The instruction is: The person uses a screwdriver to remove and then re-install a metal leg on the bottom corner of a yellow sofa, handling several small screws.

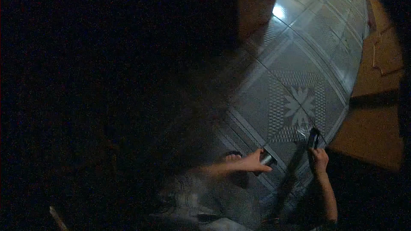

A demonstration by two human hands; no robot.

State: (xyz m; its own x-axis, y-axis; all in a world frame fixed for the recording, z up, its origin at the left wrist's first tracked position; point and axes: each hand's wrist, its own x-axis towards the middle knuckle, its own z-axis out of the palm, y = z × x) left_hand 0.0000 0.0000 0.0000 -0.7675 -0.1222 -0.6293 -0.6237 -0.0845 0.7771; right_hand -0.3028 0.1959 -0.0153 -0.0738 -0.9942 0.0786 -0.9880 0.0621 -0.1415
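Over grey patterned floor tiles [295, 51], on the near side, a shiny silver cylinder [266, 158] is clamped in the left hand [252, 162] and, farther right, a long black object [314, 137] in the right hand [319, 159], apparently a holding step, a steady grip being called for next.

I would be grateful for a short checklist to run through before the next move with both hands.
1. Left hand around the shiny silver, rounded object: ok, thumb and fingers span it.
2. Right hand on the black, elongated object: ok, gripped at its near end.
3. Hands clear of each other: ok, apart.
4. Silver object lifted off the grey, patterned tiled floor: cannot tell.
5. Lighting: not ok, the picture's left side is nearly black.
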